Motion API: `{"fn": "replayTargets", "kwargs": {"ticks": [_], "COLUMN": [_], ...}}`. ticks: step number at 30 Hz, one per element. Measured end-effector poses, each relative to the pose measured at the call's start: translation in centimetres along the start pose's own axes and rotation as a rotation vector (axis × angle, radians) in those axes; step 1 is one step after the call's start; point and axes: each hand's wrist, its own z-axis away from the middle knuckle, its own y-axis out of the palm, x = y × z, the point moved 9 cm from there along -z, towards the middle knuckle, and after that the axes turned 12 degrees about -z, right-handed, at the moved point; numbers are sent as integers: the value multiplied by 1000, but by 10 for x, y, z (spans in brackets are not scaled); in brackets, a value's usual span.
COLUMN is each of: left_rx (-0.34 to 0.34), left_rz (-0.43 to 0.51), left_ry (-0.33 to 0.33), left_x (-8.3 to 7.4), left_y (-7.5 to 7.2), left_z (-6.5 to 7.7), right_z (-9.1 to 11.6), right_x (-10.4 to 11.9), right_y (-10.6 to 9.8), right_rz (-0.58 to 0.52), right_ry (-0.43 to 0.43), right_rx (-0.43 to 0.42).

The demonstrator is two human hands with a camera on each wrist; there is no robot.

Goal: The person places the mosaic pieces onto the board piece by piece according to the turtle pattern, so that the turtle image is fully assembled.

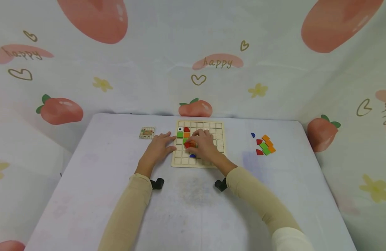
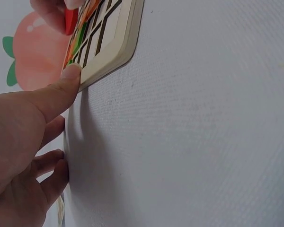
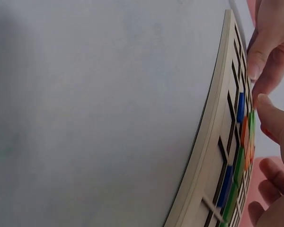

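Observation:
A wooden grid board (image 1: 218, 139) lies on the table, with several coloured tiles set in its left and middle squares. My right hand (image 1: 203, 143) is over the board and pinches a red quarter-round tile (image 2: 71, 20) above the squares. Next to it on the board are an orange tile (image 1: 187, 135), a green tile (image 1: 179, 134), an eye tile (image 1: 180, 129) and a blue half-round tile (image 1: 192, 156). My left hand (image 1: 157, 148) rests at the board's left side, its thumb touching the edge in the left wrist view. My right palm hides part of the grid.
A small pattern card (image 1: 147, 132) lies left of the board. On the right are loose tiles: orange (image 1: 265, 138), green (image 1: 264, 149), red (image 1: 259, 152) and a blue half-round one (image 1: 253, 135). A patterned cloth backdrop (image 1: 168, 45) hangs behind the table.

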Motion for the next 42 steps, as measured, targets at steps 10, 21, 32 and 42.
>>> {"fn": "replayTargets", "kwargs": {"ticks": [10, 21, 32, 42], "left_rx": [-5, -16, 4, 11], "left_rz": [1, -1, -3, -3], "left_ry": [8, 16, -3, -11], "left_x": [-2, -3, 0, -1], "left_y": [-1, -2, 0, 2], "left_z": [1, 2, 4, 3], "right_z": [-4, 0, 6, 21], "right_x": [5, 7, -11, -53], "right_y": [6, 5, -14, -38], "right_rz": [44, 70, 354, 429], "right_ry": [-1, -17, 19, 107], "right_rx": [20, 24, 60, 107]}}
